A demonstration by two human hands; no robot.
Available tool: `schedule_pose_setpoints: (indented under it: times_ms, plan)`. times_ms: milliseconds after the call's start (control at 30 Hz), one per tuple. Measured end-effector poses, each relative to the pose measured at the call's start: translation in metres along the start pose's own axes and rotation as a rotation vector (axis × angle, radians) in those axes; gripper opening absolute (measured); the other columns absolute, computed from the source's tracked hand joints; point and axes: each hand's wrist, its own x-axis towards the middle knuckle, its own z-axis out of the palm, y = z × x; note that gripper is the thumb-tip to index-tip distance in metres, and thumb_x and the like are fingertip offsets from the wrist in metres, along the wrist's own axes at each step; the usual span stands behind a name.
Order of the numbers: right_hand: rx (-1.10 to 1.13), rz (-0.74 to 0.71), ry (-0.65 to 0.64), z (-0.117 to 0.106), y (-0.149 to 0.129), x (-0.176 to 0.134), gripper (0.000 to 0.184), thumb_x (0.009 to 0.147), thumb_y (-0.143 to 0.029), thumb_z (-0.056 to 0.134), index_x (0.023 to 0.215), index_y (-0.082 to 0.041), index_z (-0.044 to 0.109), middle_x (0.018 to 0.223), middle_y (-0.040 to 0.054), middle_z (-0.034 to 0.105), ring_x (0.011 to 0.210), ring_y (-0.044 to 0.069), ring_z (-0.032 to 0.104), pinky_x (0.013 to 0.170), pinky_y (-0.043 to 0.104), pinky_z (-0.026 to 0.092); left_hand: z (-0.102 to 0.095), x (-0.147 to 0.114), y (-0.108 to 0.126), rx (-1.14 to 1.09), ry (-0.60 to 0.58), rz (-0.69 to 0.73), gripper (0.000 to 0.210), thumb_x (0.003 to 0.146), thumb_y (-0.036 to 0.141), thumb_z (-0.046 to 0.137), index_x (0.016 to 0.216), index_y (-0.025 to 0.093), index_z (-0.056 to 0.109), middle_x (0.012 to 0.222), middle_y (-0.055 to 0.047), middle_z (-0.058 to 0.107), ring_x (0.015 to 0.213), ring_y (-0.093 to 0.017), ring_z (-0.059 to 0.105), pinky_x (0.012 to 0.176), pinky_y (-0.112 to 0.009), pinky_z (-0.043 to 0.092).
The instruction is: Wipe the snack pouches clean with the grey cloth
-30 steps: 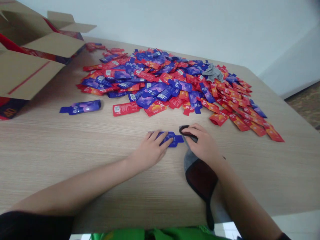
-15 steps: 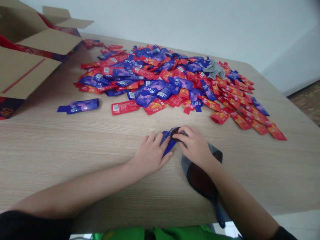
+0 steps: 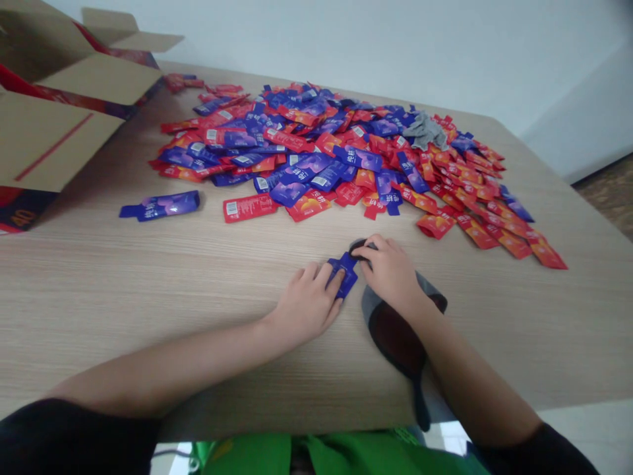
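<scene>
My left hand [image 3: 309,300] presses a blue spouted pouch [image 3: 349,276] flat on the table, its fingers over the pouch's left part and partly hiding it. My right hand [image 3: 390,274] is closed on a small dark, rounded object [image 3: 359,248] just beyond the pouch's narrow tab; its kind is hard to make out. Beneath my right wrist lies a dark paddle-shaped thing [image 3: 395,336] with a grey outer part, a dark reddish middle and a handle toward me. My right forearm partly covers it.
A wide heap of red and blue pouches [image 3: 306,158] spreads across the back of the table [image 3: 148,284]. A grey glove [image 3: 425,130] lies on it. Apart from the heap are a blue pouch [image 3: 168,204] and a red pouch [image 3: 250,207]. An open carton [image 3: 54,132] stands at left.
My right hand has lifted the dark rounded object off the pouch, away to the right, uncovering the tab. My left hand stays on the pouch. The paddle's handle has swung slightly left.
</scene>
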Motion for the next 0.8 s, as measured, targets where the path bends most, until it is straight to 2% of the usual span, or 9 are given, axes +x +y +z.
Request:
schedule_pose_setpoints:
  times_ms: [67,167,333,433,500,567,667,800]
  plan:
    - [-0.011,-0.013,0.019,-0.0006,-0.0007,0.0001,0.029,0.088,-0.018,0.052,0.106,-0.027,0.074,0.108,0.008,0.063,0.094,0.026,0.053,0.081,0.04,0.044,0.0009,0.0,0.0007,0.009,0.0,0.0,0.048,0.098,0.036,0.038,0.139,0.013,0.049,0.122,-0.015,0.055,0.105,-0.03,0.05,0.084,-0.044,0.047]
    - [0.001,-0.109,-0.013,-0.0006,-0.0042,0.0003,0.031,0.089,-0.019,0.053,0.111,-0.029,0.072,0.112,0.0075,0.062,0.098,0.026,0.052,0.083,0.04,0.044,0.0014,0.0003,0.0011,0.02,-0.004,0.006,0.048,0.098,0.035,0.038,0.138,0.013,0.05,0.12,-0.015,0.056,0.105,-0.03,0.05,0.084,-0.044,0.047]
    - [-0.065,0.032,-0.012,-0.0013,-0.0004,-0.0004,0.037,0.089,-0.016,0.048,0.115,-0.029,0.071,0.111,0.0094,0.062,0.092,0.027,0.052,0.077,0.041,0.044,-0.0009,0.0004,0.0009,0.018,-0.01,0.005,0.048,0.098,0.035,0.039,0.139,0.013,0.048,0.121,-0.015,0.055,0.105,-0.03,0.051,0.084,-0.043,0.047]
    - [-0.026,-0.018,0.021,-0.0028,0.0011,-0.0027,0.039,0.089,-0.015,0.048,0.118,-0.029,0.07,0.115,0.0083,0.061,0.095,0.026,0.052,0.08,0.04,0.045,-0.0029,0.0007,0.0008,0.023,-0.021,0.019,0.048,0.097,0.035,0.039,0.138,0.013,0.05,0.12,-0.015,0.056,0.104,-0.03,0.052,0.082,-0.043,0.047]
    - [-0.002,-0.067,-0.005,-0.0024,0.0003,-0.0032,0.038,0.088,-0.015,0.05,0.117,-0.031,0.07,0.114,0.0074,0.061,0.097,0.026,0.053,0.081,0.04,0.045,-0.0036,0.001,0.0008,0.03,-0.023,0.019,0.047,0.097,0.035,0.039,0.137,0.013,0.05,0.12,-0.015,0.056,0.103,-0.03,0.052,0.081,-0.043,0.047]
    - [-0.019,-0.039,-0.033,-0.0011,0.0004,-0.0025,0.037,0.087,-0.016,0.05,0.114,-0.03,0.072,0.111,0.008,0.062,0.094,0.025,0.054,0.079,0.04,0.046,-0.0034,0.0013,0.0011,0.034,-0.021,0.008,0.048,0.097,0.035,0.038,0.138,0.013,0.049,0.12,-0.015,0.056,0.104,-0.03,0.052,0.08,-0.043,0.046]
    - [-0.062,0.025,0.003,0.0003,0.0024,-0.0013,0.037,0.087,-0.015,0.049,0.115,-0.027,0.072,0.11,0.0097,0.062,0.093,0.026,0.053,0.079,0.04,0.045,-0.0017,0.0017,0.0012,0.047,-0.013,0.003,0.05,0.098,0.037,0.037,0.14,0.013,0.048,0.121,-0.016,0.056,0.105,-0.031,0.052,0.082,-0.043,0.045]
    - [-0.029,-0.112,-0.039,0.0003,0.002,-0.0017,0.036,0.088,-0.016,0.05,0.114,-0.029,0.071,0.112,0.0076,0.062,0.1,0.026,0.052,0.084,0.039,0.044,0.0002,0.0015,0.0009,0.075,-0.001,0.023,0.051,0.098,0.042,0.035,0.136,0.011,0.052,0.121,-0.016,0.056,0.104,-0.032,0.052,0.083,-0.045,0.042]
